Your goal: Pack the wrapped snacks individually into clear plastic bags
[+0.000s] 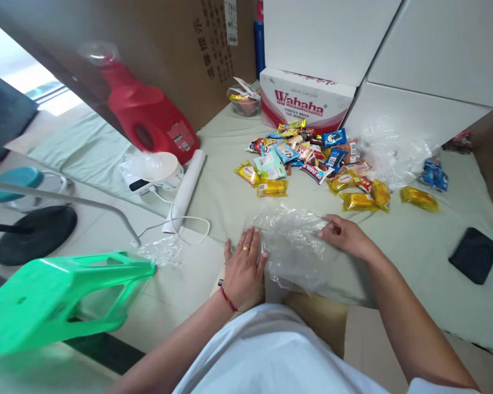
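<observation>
A crumpled clear plastic bag (pixel 291 246) lies on the pale green mat (pixel 213 202) just in front of me. My left hand (pixel 243 268) rests flat on the mat at the bag's left edge, fingers stretched out and touching the plastic. My right hand (pixel 345 236) pinches the bag's upper right edge with curled fingers. Beyond the bag lies a heap of wrapped snacks (pixel 312 161), with several yellow packets (pixel 359 201) nearest my right hand.
A Wahaha carton (pixel 306 98) and white boxes stand behind the snacks, with more clear plastic (pixel 394 153) on the right. A red jug (pixel 148 112), white roll (pixel 187 189), cable and charger sit left. A green stool (pixel 61 298) lies tipped nearby; a black pad (pixel 474 254) rests far right.
</observation>
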### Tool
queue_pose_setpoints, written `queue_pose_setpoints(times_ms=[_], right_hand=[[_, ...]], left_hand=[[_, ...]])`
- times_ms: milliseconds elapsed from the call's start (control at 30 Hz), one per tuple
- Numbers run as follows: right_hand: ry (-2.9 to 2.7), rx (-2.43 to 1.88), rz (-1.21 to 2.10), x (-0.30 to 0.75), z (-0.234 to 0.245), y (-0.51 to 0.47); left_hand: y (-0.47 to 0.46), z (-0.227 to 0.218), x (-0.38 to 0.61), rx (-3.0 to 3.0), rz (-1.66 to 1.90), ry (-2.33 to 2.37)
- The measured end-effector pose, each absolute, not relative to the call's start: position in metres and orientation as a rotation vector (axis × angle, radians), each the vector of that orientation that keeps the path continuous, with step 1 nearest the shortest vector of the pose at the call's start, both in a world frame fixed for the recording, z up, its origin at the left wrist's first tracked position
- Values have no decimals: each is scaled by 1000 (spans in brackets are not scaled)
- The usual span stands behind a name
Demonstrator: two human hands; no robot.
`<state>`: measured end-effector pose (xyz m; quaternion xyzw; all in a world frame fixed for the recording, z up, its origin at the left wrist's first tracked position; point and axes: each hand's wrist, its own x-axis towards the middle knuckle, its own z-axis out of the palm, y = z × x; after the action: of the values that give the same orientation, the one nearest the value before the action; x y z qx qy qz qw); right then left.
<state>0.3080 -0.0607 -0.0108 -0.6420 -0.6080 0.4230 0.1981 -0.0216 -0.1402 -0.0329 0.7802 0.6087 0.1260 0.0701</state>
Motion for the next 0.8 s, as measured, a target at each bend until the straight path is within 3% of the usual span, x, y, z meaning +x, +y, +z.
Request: queue_pose_setpoints(times_ms=[233,367,533,667,733,800], right_hand=[[-1785,-1660,1290,319,-14,-60],[-1900,-1657,1261,332,1,-48],[-1985,-1889,869,358,13,-41],[-1891,-2145,317,360,17,-56],[-1851,-2047,88,342,16,-69],[-1949,-1837,101,316,9,-85]], left_hand=[[-134,25,-27,2461,667,1772],[-85,17,-2,2553,652,1414],[-46,-26,23,2445,345,1562],[-50,-39,25,2454,352,1557],[-51,-39,26,2481,363,1538],[-47,-38,25,2498,366,1511]])
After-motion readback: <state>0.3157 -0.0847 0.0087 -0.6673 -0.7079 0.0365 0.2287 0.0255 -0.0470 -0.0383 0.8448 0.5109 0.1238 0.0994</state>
